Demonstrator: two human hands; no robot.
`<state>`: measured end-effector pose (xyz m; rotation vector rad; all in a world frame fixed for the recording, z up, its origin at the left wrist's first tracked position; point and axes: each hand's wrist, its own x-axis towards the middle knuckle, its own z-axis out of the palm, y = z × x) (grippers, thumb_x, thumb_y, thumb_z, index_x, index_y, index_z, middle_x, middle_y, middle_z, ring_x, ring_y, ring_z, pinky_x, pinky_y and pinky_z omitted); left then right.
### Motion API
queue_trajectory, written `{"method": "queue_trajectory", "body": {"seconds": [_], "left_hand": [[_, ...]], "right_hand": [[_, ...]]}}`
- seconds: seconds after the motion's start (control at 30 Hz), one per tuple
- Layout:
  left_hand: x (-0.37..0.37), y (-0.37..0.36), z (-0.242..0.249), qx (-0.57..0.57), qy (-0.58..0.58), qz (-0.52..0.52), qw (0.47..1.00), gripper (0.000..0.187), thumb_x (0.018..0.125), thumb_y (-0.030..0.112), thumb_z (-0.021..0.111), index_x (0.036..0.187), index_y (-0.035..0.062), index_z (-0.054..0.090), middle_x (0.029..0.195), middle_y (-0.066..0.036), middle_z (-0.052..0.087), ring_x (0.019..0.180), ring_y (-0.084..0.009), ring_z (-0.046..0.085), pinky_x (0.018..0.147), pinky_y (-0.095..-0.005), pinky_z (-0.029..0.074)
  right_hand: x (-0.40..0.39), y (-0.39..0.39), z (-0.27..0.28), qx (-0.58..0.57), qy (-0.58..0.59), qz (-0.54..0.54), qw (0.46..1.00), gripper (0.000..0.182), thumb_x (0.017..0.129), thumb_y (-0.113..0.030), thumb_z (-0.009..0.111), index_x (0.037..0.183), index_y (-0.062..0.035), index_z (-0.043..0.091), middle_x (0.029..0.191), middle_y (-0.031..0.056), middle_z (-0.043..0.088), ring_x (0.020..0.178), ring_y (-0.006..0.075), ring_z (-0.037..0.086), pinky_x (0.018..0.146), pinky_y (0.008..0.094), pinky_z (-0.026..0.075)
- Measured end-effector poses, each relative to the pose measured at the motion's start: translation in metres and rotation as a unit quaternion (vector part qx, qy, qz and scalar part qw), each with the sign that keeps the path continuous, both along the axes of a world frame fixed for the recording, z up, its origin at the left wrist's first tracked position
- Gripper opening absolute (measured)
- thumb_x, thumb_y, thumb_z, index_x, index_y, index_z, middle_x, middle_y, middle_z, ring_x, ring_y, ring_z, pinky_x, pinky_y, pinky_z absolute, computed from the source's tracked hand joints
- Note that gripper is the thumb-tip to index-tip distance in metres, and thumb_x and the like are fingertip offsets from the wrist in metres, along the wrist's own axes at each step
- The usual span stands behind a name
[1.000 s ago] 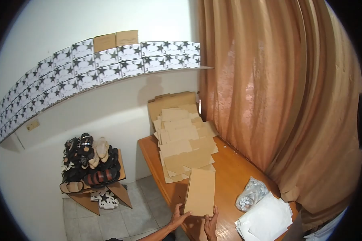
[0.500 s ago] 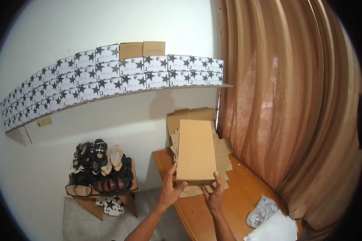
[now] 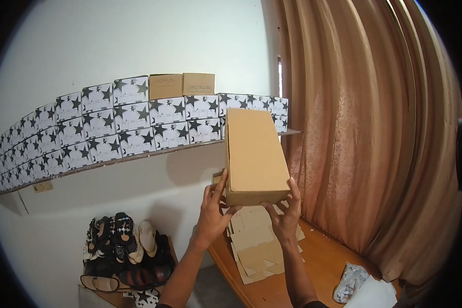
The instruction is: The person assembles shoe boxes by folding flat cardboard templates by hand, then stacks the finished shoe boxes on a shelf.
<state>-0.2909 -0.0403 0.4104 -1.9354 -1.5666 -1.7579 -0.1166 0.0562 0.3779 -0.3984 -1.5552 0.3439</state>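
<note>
A plain brown cardboard shoebox [image 3: 256, 151], closed on top, is held up in front of me above the table. My left hand [image 3: 213, 208] grips its near left corner, with fingers along the side and thumb at the near end. At the near right corner my right hand [image 3: 286, 213] holds it the same way, thumb low on the end face. Below and behind the box lies a stack of flat cardboard blanks [image 3: 256, 241], partly hidden by the box and my hands.
A wall shelf [image 3: 123, 160] carries rows of white boxes with black stars [image 3: 133, 115] and two brown boxes [image 3: 199, 84] on top. Shoes [image 3: 123, 246] are piled on a small table at left. On the wooden table [image 3: 313, 267] lie a plastic bag [image 3: 350, 282] and white paper [image 3: 374, 293]. A curtain [image 3: 339, 128] hangs at right.
Both hands have raised the shoebox, and it now overlaps the right end of the shelf. The view has tilted upward, so the shelf and tables appear lower.
</note>
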Motion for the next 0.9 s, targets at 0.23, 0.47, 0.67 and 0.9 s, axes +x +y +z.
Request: {"method": "queue_trajectory", "body": {"seconds": [0.23, 0.47, 0.67, 0.9], "left_hand": [[-0.031, 0.043, 0.034, 0.134, -0.039, -0.016, 0.990, 0.082, 0.077, -0.002, 0.080, 0.148, 0.0074, 0.039, 0.125, -0.015, 0.059, 0.098, -0.0212, 0.065, 0.080, -0.0336, 0.061], [-0.070, 0.101, 0.074, 0.162, 0.027, 0.007, 0.986, 0.063, 0.082, -0.004, 0.075, 0.137, 0.0007, 0.046, 0.124, -0.015, 0.058, 0.100, -0.0214, 0.066, 0.084, -0.0337, 0.061], [-0.100, 0.165, 0.114, 0.253, 0.091, 0.054, 0.962, 0.056, 0.085, -0.004, 0.071, 0.138, 0.0006, 0.053, 0.117, -0.012, 0.055, 0.097, -0.0204, 0.065, 0.082, -0.0333, 0.061], [-0.135, 0.235, 0.168, 0.286, 0.150, 0.095, 0.942, 0.049, 0.091, 0.005, 0.067, 0.137, -0.0029, 0.052, 0.117, -0.017, 0.055, 0.097, -0.0289, 0.066, 0.083, -0.0358, 0.058]], "right_hand": [[-0.043, 0.038, 0.045, 0.041, 0.073, 0.035, 0.996, 0.096, 0.075, 0.009, 0.079, 0.154, -0.0150, 0.029, 0.135, 0.0134, 0.044, 0.114, 0.0260, 0.059, 0.089, 0.0377, 0.063], [-0.083, 0.094, 0.089, 0.079, 0.094, 0.049, 0.991, 0.093, 0.079, 0.005, 0.078, 0.155, -0.0139, 0.027, 0.136, 0.0152, 0.044, 0.110, 0.0268, 0.061, 0.089, 0.0375, 0.063], [-0.112, 0.147, 0.140, 0.056, 0.122, 0.083, 0.988, 0.094, 0.083, -0.002, 0.078, 0.158, -0.0153, 0.022, 0.134, 0.0205, 0.046, 0.106, 0.0298, 0.064, 0.076, 0.0366, 0.065], [-0.152, 0.230, 0.193, 0.098, 0.121, 0.048, 0.987, 0.095, 0.083, -0.012, 0.080, 0.158, -0.0158, 0.021, 0.123, 0.0224, 0.052, 0.103, 0.0308, 0.066, 0.078, 0.0379, 0.063]]}}
